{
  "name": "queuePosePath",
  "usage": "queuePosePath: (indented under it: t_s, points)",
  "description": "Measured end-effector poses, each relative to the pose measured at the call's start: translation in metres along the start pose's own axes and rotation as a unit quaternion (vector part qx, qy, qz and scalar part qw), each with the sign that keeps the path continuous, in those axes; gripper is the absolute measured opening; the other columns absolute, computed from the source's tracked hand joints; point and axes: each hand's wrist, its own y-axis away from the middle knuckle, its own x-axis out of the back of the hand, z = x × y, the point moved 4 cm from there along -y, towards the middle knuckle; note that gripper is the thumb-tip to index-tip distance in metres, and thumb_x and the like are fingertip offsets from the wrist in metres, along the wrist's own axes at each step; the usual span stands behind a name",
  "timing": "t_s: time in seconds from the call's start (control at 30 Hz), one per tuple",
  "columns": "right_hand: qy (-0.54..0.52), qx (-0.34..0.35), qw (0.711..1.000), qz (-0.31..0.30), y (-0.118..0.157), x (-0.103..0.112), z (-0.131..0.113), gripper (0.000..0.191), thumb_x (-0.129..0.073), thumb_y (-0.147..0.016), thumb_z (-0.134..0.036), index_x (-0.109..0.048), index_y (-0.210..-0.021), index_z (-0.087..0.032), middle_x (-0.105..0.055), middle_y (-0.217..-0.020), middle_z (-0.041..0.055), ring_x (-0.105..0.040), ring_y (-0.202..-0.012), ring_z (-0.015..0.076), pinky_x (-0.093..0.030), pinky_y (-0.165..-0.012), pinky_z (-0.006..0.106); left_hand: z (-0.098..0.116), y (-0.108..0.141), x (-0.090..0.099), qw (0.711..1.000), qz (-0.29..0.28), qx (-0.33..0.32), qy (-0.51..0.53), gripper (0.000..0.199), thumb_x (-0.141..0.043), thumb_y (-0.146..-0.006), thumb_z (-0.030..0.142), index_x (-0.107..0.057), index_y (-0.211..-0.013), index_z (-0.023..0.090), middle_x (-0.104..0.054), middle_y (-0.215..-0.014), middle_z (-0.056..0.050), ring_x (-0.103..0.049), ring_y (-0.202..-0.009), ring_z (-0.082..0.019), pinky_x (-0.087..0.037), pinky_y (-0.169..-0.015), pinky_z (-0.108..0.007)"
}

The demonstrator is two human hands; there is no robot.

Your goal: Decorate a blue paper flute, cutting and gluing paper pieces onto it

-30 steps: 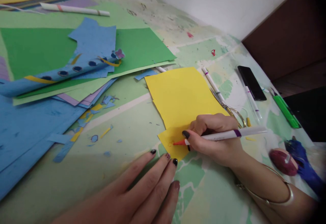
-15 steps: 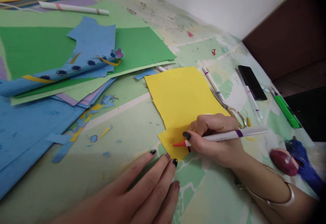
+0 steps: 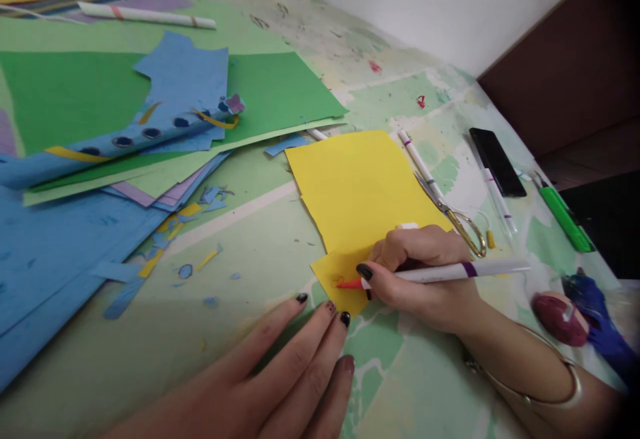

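Observation:
My right hand [image 3: 425, 279] grips a white marker [image 3: 445, 270] with a red-orange tip and a purple band. Its tip touches a small yellow paper piece [image 3: 325, 266], where a little reddish curl is drawn. Flat on the table, my left hand [image 3: 290, 366] has its fingers stretched out, with fingertips at the lower edge of that piece. Beyond it lies a larger yellow sheet [image 3: 355, 186], partly under my right hand. Part of a white cap [image 3: 407, 226] shows behind my right knuckles.
Scissors [image 3: 453, 216] and another marker [image 3: 417, 159] lie right of the yellow sheet. Farther right are a black phone [image 3: 497, 161], a green highlighter [image 3: 565, 219] and a dark red rounded object [image 3: 560, 318]. Green sheets [image 3: 280, 86], a decorated blue paper roll [image 3: 165, 134] and scraps [image 3: 213, 194] lie left.
The marker tip has shifted slightly left and down on the small yellow piece, and the reddish mark looks a bit fuller. My left hand stays in place.

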Motion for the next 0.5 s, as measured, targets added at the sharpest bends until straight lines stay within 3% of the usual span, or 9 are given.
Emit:
queuePosePath:
  t_s: [0.43,0.5]
  points:
    - [-0.015,-0.004,0.999,-0.034,-0.0021,-0.0027,-0.0036,0.031,-0.063,-0.075,-0.015,-0.042,-0.053,-0.018,-0.054,-0.048,-0.0015,-0.046,-0.043,0.0082,-0.032,-0.039,0.021,0.0014,0.0014,-0.0014,1.000,0.000,0.000,0.007,0.043,-0.052,-0.084,0.043,-0.053,-0.115,0.014,-0.058,-0.117,-0.011,-0.050,-0.114,-0.028,-0.030,-0.107,-0.048]
    - [-0.017,-0.006,0.999,-0.034,-0.0017,-0.0028,-0.0030,0.031,-0.063,-0.075,-0.014,-0.042,-0.053,-0.018,-0.052,-0.047,-0.0020,-0.045,-0.042,0.0081,-0.032,-0.039,0.020,0.0003,0.0020,-0.0021,1.000,-0.001,0.027,0.015,0.042,-0.051,-0.084,0.043,-0.052,-0.116,0.015,-0.057,-0.119,-0.009,-0.048,-0.117,-0.026,-0.029,-0.108,-0.045]
